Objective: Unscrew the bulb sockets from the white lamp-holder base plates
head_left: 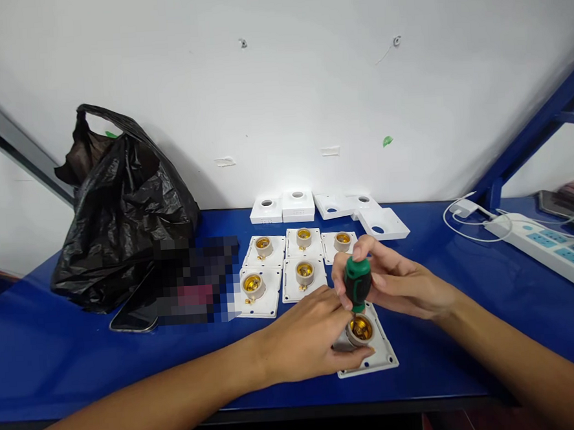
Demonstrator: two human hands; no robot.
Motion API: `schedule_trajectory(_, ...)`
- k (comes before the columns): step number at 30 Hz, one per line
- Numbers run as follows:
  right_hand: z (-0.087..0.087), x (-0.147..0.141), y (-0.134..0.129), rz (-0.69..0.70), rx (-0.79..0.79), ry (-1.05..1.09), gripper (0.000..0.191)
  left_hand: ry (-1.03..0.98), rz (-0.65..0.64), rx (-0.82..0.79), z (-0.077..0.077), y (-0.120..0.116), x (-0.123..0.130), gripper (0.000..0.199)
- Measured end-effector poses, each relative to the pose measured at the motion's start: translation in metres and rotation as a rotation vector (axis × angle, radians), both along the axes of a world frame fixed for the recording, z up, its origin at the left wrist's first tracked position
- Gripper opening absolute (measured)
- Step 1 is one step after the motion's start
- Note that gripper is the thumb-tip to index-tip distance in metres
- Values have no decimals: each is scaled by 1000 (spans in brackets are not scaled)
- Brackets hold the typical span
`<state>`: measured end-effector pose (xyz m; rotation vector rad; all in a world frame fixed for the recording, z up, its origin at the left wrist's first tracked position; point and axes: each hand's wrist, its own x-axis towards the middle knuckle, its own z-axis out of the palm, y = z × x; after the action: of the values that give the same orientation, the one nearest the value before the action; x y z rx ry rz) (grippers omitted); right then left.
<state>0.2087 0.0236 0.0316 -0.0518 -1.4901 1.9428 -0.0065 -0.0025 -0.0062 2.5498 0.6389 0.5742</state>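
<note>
My right hand (393, 280) is closed around the green and black handle of a screwdriver (358, 283), held upright. Its shaft reaches down into the brass-lined lamp socket (361, 329) on a square white base plate (385, 345) near the table's front edge. From the left, my left hand (314, 336) grips that lamp socket, thumb along its near side and fingers on the far side, partly hidden by the right hand. Just behind lie several similar plates with round lamp sockets, among them one front socket (305, 272) and one left socket (253, 286).
White covers with round holes (298, 208) stand along the wall, some tilted. A black plastic bag (125, 205) sits at the left, beside a phone (134, 308) and a blurred-out patch. At the right lie a power strip (556, 250) and a white cable (450, 221) on the blue table (279, 397).
</note>
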Motion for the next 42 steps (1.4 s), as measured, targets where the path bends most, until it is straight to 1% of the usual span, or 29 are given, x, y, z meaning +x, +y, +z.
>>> schedule_trajectory(3, 3, 0, 0, -40, 16, 53, 27, 16, -29, 39, 0, 0, 0, 47)
schedule_trajectory(6, 6, 0, 0, -86, 28, 5, 12, 39, -30, 71, 2, 0, 1, 42)
schedule_trajectory(9, 7, 0, 1, -60, 31, 2, 16, 66, -25, 107, 5, -1, 3, 43)
schedule_trajectory(13, 4, 1, 2, -98, 48, 36, 14, 118, -12, 151, 6, -2, 3, 45)
schedule_trajectory(17, 4, 1, 2, -85, 37, 14, 20, 78, -6, 125, 3, -2, 3, 44)
schedule_trajectory(19, 4, 1, 1, -114, 34, 32, 19, 53, -8, 115, 2, -2, 4, 44)
schedule_trajectory(22, 5, 2, 1, -149, 28, 23, 9, 65, -8, 105, 3, -1, 5, 42)
schedule_trajectory(25, 5, 2, 2, -179, 7, -1, 15, 79, -6, 98, 5, -1, 4, 43)
schedule_trajectory(29, 3, 3, 3, -276, 51, -9, 19, 64, 1, 88, 5, -1, 3, 42)
schedule_trajectory(31, 3, 3, 3, -265, 67, -27, 22, 49, 9, 64, 3, -1, 2, 41)
schedule_trajectory(33, 5, 3, 3, -205, 66, -43, 26, 22, 7, 29, 1, 0, 1, 43)
schedule_trajectory(35, 6, 3, 2, -142, 57, -38, 24, -7, -1, -3, 0, 1, 1, 49)
schedule_trajectory(37, 6, 2, 2, -138, 63, -17, 23, -23, -9, -22, 0, 2, 1, 52)
schedule_trajectory(39, 6, 2, 2, -168, 85, -2, 24, -20, -13, -36, 2, 2, 2, 50)
schedule_trajectory(42, 7, 3, 2, -135, 95, -22, 15, -13, -8, -42, 4, 2, 2, 47)
